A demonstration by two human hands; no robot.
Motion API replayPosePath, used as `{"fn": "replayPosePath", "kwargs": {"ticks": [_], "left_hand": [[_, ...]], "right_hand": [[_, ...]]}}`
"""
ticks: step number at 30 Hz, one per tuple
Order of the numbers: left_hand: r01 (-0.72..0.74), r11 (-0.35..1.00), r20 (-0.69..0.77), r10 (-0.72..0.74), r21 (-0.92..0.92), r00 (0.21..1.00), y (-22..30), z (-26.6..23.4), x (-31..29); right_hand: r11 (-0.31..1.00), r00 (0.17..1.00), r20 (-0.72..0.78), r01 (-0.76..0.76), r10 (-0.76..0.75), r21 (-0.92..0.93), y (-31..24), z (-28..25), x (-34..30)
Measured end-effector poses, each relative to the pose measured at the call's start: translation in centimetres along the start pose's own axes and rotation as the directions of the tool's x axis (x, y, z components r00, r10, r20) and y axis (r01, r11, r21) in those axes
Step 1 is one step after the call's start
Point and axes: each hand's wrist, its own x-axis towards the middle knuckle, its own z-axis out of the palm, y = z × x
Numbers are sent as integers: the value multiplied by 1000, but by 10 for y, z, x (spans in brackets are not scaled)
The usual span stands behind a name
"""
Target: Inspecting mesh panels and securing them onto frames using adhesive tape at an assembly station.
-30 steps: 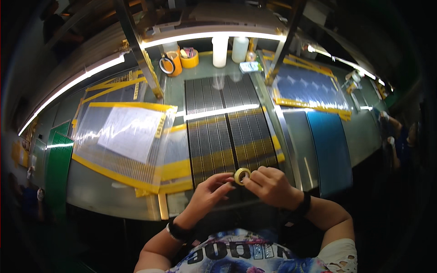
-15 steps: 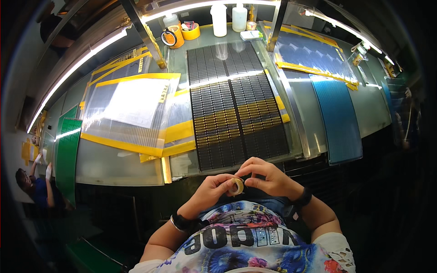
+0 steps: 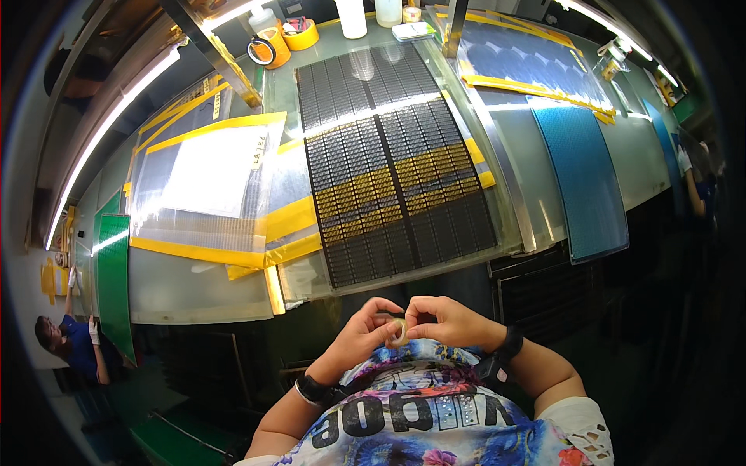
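Close to my body, below the table's front edge, my left hand (image 3: 368,326) is closed around a small roll of clear yellowish tape (image 3: 399,333). My right hand (image 3: 443,320) meets it there, thumb and forefinger pinched at the roll's right side. Whether a loose tape end is between those fingertips is too small to make out. Beyond both hands, a long dark panel (image 3: 412,225) with rows of small rectangles, partly lit gold, lies on the glass tabletop (image 3: 299,272).
Clear sheets edged with yellow tape (image 3: 198,250) lie left, a green panel (image 3: 114,256) farther left. A blue panel (image 3: 583,186) overhangs the edge at right. Orange tape rolls (image 3: 270,48) and a white bottle (image 3: 352,17) stand behind. Gloved co-workers (image 3: 74,338) work at both sides.
My view has shifted, so the table sits higher and slightly left. My right hand has come down beside the roll, fingers still pinched; the left keeps hold of it.
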Motion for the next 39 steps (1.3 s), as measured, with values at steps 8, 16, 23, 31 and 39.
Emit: {"fn": "replayPosePath", "kwargs": {"ticks": [8, 16, 23, 31, 39], "left_hand": [[-260, 966, 19, 260, -1, 965, -10, 0, 12], [-272, 763, 5, 333, 586, 943, 6, -11, 16], [-266, 455, -80, 610, 850, 788, 23, -25, 13], [-58, 469, -310, 665, 881, 679, 22, -75, -13], [-22, 479, -335, 645, 877, 687, 23, -73, -10]], "right_hand": [[994, 945, -315, 58, -85, -92, 11, 12, 12], [998, 886, -461, 20, -48, -65, 19, 14, 16], [809, 564, -701, -95, -437, -580, 26, -9, 8], [717, 416, -833, -445, -365, -537, 36, -86, -38], [745, 394, -873, -480, -289, -463, 35, -89, -32]]}}
